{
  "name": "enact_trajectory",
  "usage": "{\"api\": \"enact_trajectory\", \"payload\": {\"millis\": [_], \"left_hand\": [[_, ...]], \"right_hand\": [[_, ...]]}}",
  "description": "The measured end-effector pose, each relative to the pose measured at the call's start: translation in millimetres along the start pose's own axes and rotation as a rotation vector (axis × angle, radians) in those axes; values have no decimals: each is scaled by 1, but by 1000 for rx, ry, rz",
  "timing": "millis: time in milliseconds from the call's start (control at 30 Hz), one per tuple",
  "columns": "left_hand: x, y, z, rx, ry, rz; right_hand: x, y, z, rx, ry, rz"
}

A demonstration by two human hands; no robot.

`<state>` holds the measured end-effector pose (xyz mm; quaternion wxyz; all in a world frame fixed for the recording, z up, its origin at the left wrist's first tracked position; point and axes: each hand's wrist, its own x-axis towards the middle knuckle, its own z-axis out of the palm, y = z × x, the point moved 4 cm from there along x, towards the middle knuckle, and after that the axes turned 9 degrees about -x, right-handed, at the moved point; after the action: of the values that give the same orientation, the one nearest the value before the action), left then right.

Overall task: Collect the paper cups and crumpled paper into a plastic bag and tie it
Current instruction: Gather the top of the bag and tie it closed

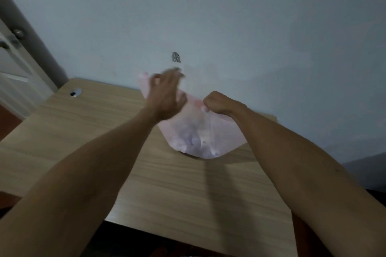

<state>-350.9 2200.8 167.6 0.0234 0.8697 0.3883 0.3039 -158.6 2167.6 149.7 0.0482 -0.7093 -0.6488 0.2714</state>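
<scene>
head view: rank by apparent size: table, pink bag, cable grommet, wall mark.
1. table
2. pink bag
3. wall mark and cable grommet: look alike in size, and the grommet sits nearer the camera, so unranked.

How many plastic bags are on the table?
1. The pink plastic bag sits at the table's far edge, between the left hand and right hand. Contents blurred.

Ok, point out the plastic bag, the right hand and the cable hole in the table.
plastic bag [200, 137]: head view, bulging lower body.
right hand [219, 103]: head view, knuckles.
cable hole [75, 92]: head view, metal rim.
</scene>
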Motion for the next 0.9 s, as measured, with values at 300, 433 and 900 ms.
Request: {"api": "enact_trajectory", "payload": {"millis": [300, 433, 900], "left_hand": [[-5, 30, 58, 120, -269, -18], [13, 30, 57, 146, -409, -230], [-6, 28, 77, 111, -352, -220]], "right_hand": [[5, 10, 3, -422, 304, -144], [-6, 3, 13, -791, 416, -208], [1, 3, 0, -692, 348, -231]]}}
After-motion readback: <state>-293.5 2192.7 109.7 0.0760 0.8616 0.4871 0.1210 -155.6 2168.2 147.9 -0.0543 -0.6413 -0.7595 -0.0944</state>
